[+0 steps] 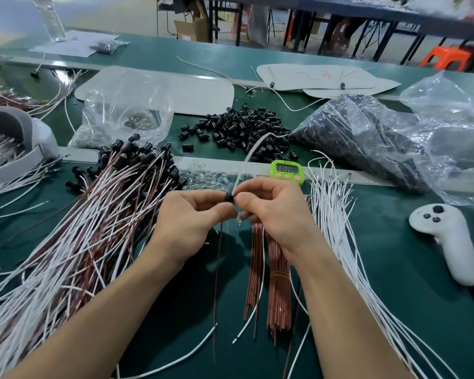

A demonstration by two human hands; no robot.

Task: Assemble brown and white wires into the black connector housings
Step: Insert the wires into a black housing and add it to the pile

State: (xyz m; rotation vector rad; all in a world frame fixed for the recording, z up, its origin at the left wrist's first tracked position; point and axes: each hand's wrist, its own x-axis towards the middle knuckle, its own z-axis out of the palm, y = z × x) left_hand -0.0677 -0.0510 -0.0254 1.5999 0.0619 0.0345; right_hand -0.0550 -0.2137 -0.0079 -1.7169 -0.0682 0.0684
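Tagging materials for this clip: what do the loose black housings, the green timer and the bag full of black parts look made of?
The black housings: likely moulded plastic, semi-gloss, faint highlights. The green timer: glossy hard plastic, probably. The bag: thin clear plastic film, crinkled and shiny.

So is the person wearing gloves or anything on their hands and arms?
No gloves. The left hand and the right hand are both bare. No ring, watch or bracelet shows on either one. The forearms are bare too, right down to the bottom edge of the picture, so no sleeves can be seen.
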